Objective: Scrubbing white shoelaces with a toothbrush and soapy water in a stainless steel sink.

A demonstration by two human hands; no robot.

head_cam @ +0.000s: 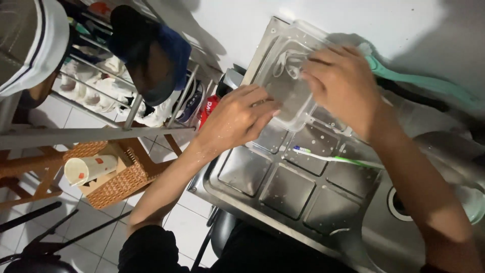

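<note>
A clear plastic container point(283, 76) rests tilted on the steel drainboard point(283, 192) of a sink. My left hand point(237, 119) grips the container's near edge and steadies it. Inside the container, my right hand point(341, 86) presses a soapy, pale sponge or cloth point(289, 61) against its wall; the fingers hide most of it. Suds and water drops speckle the container and the drainboard.
A green and white toothbrush point(336, 158) lies on the drainboard. A teal-handled brush point(419, 81) sits behind my right hand. The sink bowl with its drain point(399, 205) is at right. A metal rack point(101, 132) with shoes, a wicker basket point(118, 182) and a paper cup point(88, 169) stand at left.
</note>
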